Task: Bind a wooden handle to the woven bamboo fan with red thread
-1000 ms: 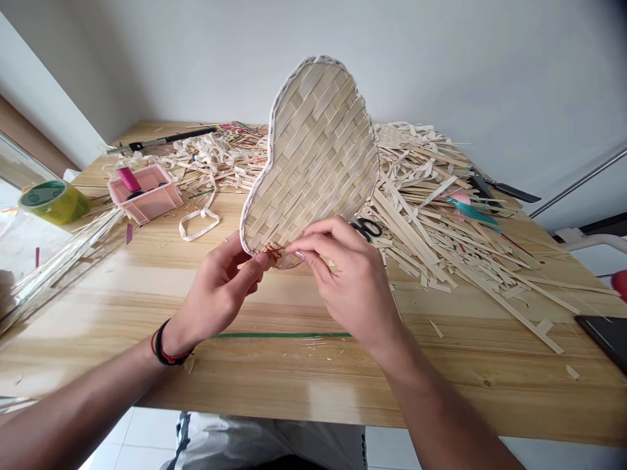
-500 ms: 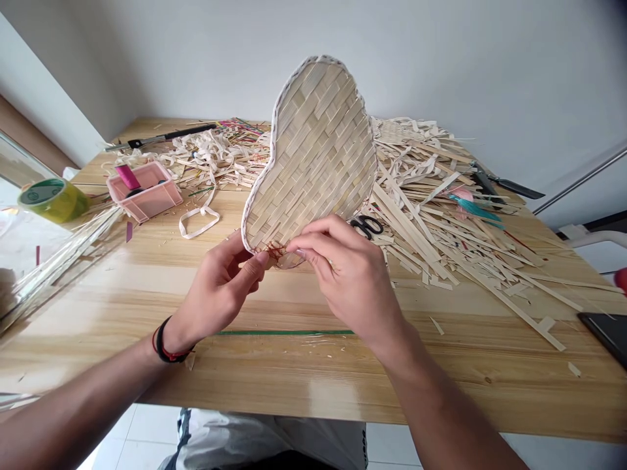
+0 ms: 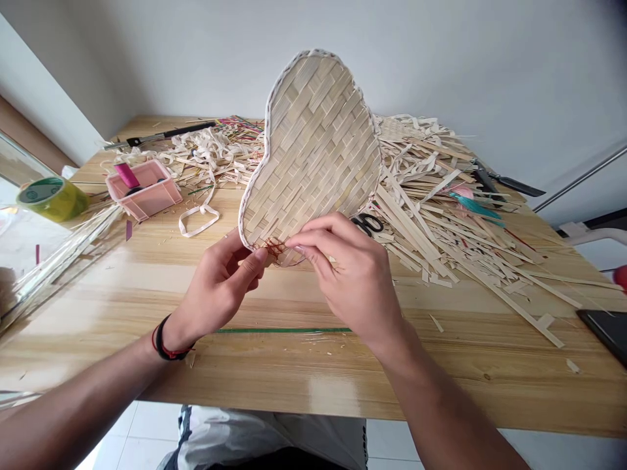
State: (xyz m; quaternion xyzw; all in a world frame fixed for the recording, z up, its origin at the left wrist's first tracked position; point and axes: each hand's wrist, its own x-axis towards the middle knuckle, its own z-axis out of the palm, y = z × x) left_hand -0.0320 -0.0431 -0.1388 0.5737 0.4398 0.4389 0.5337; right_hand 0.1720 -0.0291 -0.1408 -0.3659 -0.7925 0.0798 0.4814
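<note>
A heart-shaped woven bamboo fan (image 3: 313,143) with a braided white rim stands upright above the table. Its lower left end is pinched between the thumb and fingers of my left hand (image 3: 228,274), the fingers partly behind the weave. Crossed stitches of red thread (image 3: 275,247) show at the fan's bottom tip, between my two hands. My right hand (image 3: 347,271) is closed in a pinch at the right of these stitches, where the red thread runs to its fingertips. Whether a needle is in that pinch is too small to see.
Black-handled scissors (image 3: 368,224) lie behind my right hand. Loose bamboo strips (image 3: 416,222) cover the right side. A pink basket (image 3: 149,196), a roll of yellow tape (image 3: 61,202) and a white fabric loop (image 3: 198,222) are at left. A green strip (image 3: 284,330) lies in front.
The fan has tilted a little to the left and risen slightly at its top. Both hands keep nearly the same pinches, and more of the red stitches shows.
</note>
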